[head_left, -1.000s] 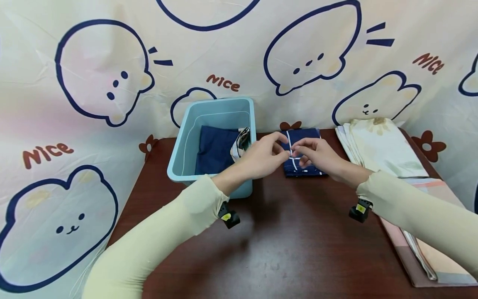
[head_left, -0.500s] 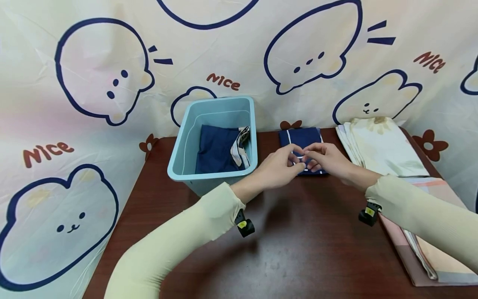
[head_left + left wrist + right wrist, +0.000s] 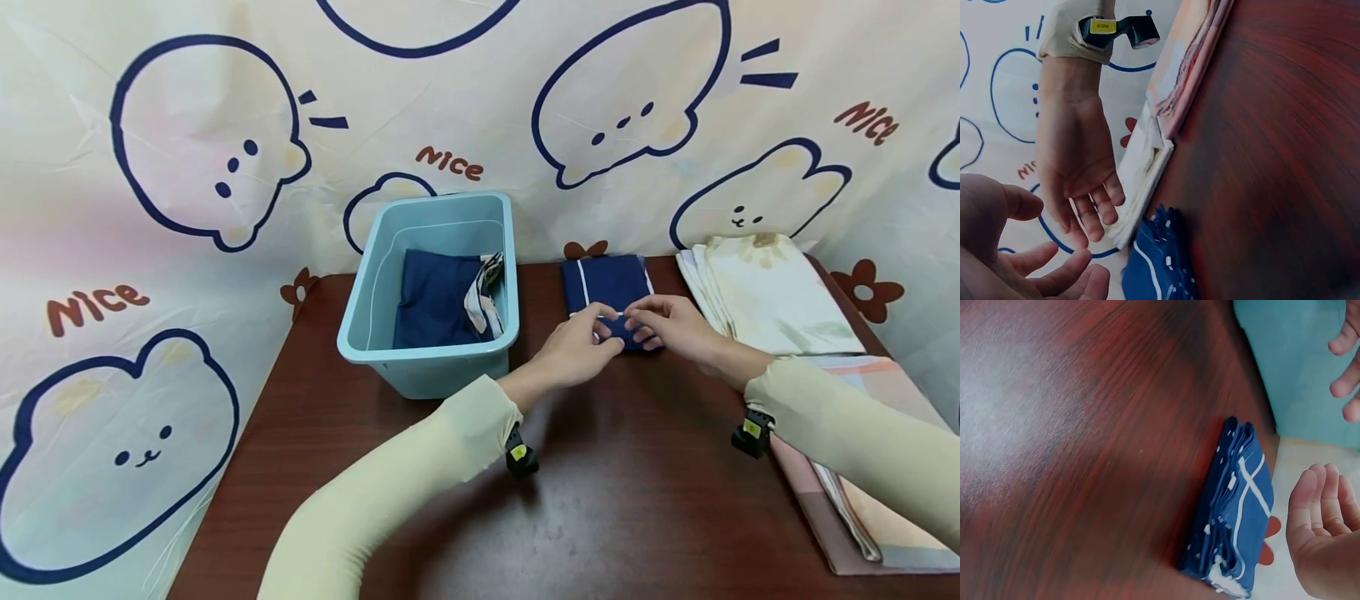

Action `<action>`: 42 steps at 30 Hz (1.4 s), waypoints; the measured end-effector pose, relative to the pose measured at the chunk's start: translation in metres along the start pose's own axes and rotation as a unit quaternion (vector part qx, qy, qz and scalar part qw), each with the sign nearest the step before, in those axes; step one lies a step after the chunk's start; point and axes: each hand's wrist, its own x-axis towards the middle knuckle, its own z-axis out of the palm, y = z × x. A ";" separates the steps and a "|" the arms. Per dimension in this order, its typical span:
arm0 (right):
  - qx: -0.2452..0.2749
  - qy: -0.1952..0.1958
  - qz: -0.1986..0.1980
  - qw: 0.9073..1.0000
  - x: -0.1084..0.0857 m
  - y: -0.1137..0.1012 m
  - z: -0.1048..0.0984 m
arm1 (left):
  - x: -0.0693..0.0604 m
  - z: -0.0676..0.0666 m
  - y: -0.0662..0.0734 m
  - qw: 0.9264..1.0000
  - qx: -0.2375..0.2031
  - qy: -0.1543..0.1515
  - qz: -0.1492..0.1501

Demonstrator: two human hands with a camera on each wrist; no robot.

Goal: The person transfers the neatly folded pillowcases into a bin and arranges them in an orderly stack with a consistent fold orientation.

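My left hand point(image 3: 576, 346) and right hand point(image 3: 678, 331) hang empty, fingers loosely bent; the folded navy cloth point(image 3: 615, 283) lies on the tabletop point(image 3: 637, 475) below and just beyond them, neither hand clearly nearer.

Light-blue rectangular plastic bin point(image 3: 442, 379), back L on dark-red wooden tbl point(image 3: 600, 517), w/ plain navy cloth point(image 3: 435, 300) inside. R of bin: folded white-lined navy cloth point(image 3: 615, 279). Farther R: folded white floral cloth point(image 3: 780, 292), w/ folded pink-peach cloth point(image 3: 892, 529) in front. Printed fabric curtain point(image 3: 420, 108) behind all.
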 end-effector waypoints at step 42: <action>-0.055 0.086 0.074 0.992 0.047 0.052 -0.022 | 0.067 0.029 -0.057 0.976 -0.118 0.084 -0.160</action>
